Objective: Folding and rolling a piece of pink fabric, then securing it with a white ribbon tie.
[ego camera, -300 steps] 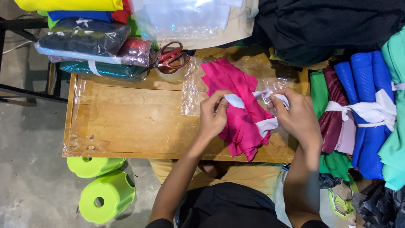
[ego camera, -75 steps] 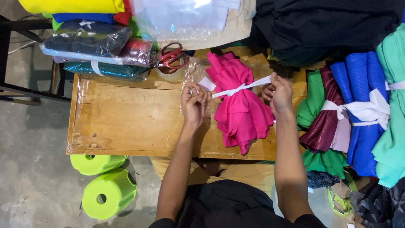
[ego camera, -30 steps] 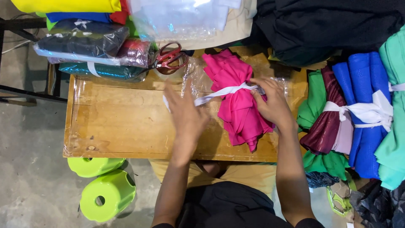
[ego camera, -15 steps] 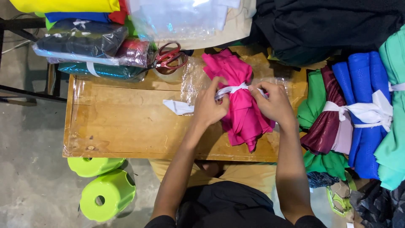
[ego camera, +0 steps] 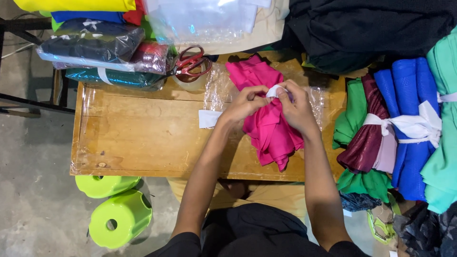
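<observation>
A folded bright pink cloth point(ego camera: 267, 127) lies on a clear plastic sheet point(ego camera: 216, 85) on the wooden table point(ego camera: 143, 138). A white strip point(ego camera: 276, 90) runs around its middle, with a loose end point(ego camera: 208, 119) trailing left on the table. My left hand point(ego camera: 243, 103) and my right hand point(ego camera: 297, 108) meet on top of the pink cloth, both pinching the white strip where it crosses.
Red-handled scissors point(ego camera: 193, 62) lie at the table's back edge beside bagged fabric packs point(ego camera: 102, 52). Tied bundles of green, maroon and blue cloth point(ego camera: 395, 128) are stacked on the right, dark cloth point(ego camera: 371, 28) behind. Two lime green stools point(ego camera: 119, 216) stand on the floor at left.
My hands pulled the white strip's ends out wide, then came together over the pink cloth. Now both pinch the strip at its middle, and one end lies slack on the table.
</observation>
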